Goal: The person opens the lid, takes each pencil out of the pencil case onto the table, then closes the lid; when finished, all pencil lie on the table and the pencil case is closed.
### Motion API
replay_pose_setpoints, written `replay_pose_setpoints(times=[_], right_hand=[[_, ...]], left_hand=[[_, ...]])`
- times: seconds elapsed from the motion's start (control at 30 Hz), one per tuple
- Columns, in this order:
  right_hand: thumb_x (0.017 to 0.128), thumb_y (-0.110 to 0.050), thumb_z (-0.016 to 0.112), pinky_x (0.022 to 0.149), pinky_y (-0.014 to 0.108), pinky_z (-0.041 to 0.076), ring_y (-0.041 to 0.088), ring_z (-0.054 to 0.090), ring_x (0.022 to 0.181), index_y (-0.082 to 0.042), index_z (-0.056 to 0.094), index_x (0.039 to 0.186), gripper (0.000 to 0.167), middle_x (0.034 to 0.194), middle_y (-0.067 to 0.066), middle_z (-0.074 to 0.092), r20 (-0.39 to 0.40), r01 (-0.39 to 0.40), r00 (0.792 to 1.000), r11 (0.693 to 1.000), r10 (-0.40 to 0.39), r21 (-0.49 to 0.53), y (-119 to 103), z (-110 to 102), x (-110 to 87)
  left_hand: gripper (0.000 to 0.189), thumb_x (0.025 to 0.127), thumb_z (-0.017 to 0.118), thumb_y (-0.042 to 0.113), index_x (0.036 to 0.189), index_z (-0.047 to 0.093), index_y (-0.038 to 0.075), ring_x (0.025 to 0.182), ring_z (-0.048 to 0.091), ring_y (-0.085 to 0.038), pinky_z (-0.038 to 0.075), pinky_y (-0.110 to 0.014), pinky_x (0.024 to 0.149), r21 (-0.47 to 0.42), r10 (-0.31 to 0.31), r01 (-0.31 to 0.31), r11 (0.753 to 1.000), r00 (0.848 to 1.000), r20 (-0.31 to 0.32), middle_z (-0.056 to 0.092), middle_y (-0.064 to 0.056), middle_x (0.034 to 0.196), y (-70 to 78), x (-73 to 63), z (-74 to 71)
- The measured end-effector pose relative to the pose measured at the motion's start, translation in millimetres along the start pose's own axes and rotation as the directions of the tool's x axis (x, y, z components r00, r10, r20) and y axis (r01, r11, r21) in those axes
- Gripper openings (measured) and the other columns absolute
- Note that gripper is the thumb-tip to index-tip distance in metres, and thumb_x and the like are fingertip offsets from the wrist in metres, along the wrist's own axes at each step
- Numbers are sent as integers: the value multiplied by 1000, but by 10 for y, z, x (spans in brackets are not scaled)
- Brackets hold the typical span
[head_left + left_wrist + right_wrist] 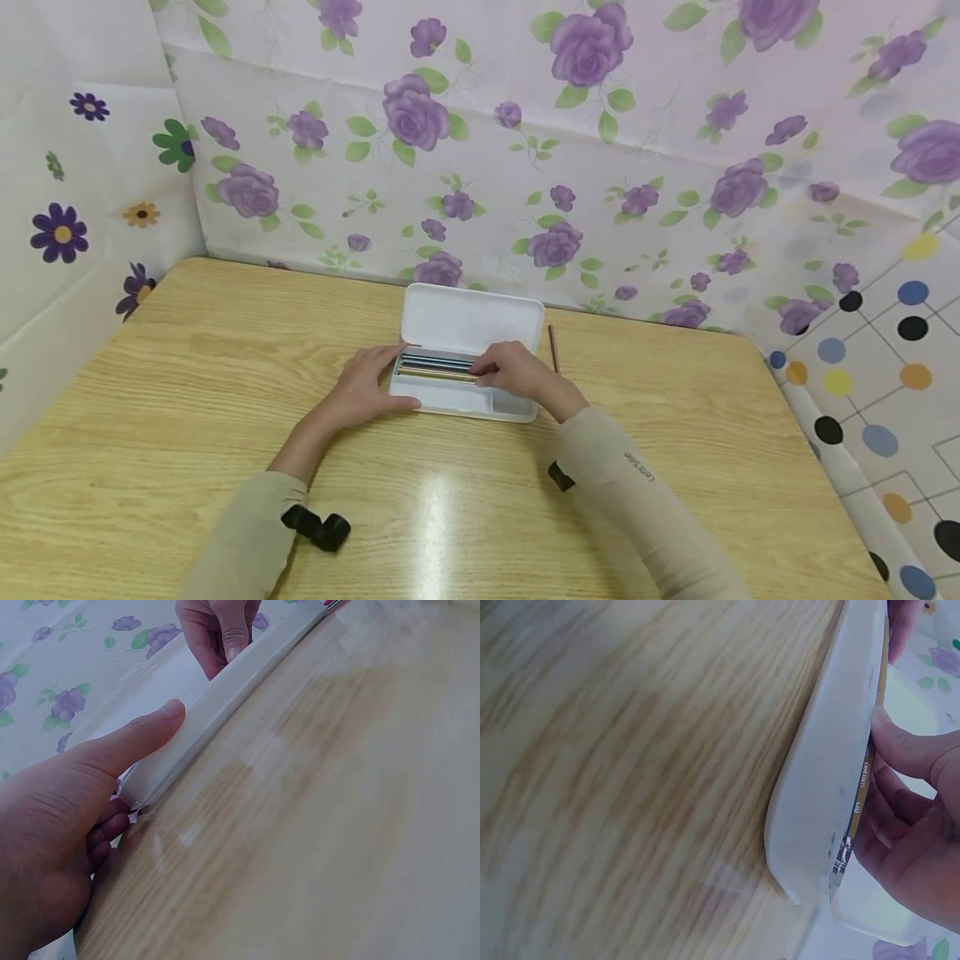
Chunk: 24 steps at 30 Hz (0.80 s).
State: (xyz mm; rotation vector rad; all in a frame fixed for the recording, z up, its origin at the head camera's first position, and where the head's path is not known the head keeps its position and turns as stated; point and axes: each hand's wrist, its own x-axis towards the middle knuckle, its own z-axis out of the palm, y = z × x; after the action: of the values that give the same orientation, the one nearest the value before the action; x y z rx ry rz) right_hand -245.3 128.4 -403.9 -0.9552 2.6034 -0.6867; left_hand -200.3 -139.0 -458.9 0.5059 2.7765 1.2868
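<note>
A white pencil case (453,398) lies on the table with its lid (471,318) raised at the back. Several dark and coloured pencils (433,361) lie side by side in its long compartment. My left hand (362,388) holds the case's left end, thumb at the front rim and fingers toward the back corner. Over the pencils' right part, my right hand (517,370) pinches a yellow pencil (437,375) lying along the front of the row. In the right wrist view, the thumb presses this pencil (860,796), which bears lettering and a dark end; the fingertips are partly hidden.
A reddish-brown pencil (554,348) lies on the wooden table (225,367) just right of the case. Flowered sheeting (480,167) rises behind the table's back edge. Dotted sheeting (885,400) hangs at the right side.
</note>
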Motion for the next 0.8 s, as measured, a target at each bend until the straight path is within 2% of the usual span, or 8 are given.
replay_pose_setpoints(times=[0.17,0.33,0.47,0.67,0.8], right_hand=[[90,-1,66,86,33,51,24,65,96,0,75,102,15,98,9,71,-36,19,999,997,-21,-75,-15,22,19],[91,0,64,84,35,51,22,64,91,-3,75,100,15,94,7,69,-53,-8,999,985,-1,-172,-68,52,23],[93,-2,62,78,35,51,20,61,84,-6,74,101,15,90,4,65,-68,-22,998,958,2,-285,-115,70,0],[92,1,62,68,33,52,20,61,80,-6,70,102,15,88,6,63,-183,-31,982,903,-53,-428,-153,80,-33],[92,1,62,62,33,52,20,59,74,-4,68,99,11,84,7,63,-259,-31,961,895,-96,-444,-211,31,-53]], left_hand=[[97,72,83,42,148,37,2,133,30,-42,20,-59,107,4,6,-6,1000,1000,-4,40,-21,146,-12,-13,-12],[97,72,83,42,148,37,3,133,30,-42,20,-59,107,6,6,-6,1000,1000,-4,40,-21,146,-12,-10,-6],[98,71,84,43,148,37,4,133,31,-41,20,-59,106,7,-1,1,1000,1000,-8,41,-20,145,-17,-2,7],[97,72,83,43,148,37,3,132,31,-42,20,-59,106,7,-1,1,1000,1000,-6,41,-21,144,-20,-6,7],[97,72,83,43,148,37,3,133,30,-42,20,-59,106,8,-5,5,1000,1000,-5,40,-21,145,-19,-8,-4]])
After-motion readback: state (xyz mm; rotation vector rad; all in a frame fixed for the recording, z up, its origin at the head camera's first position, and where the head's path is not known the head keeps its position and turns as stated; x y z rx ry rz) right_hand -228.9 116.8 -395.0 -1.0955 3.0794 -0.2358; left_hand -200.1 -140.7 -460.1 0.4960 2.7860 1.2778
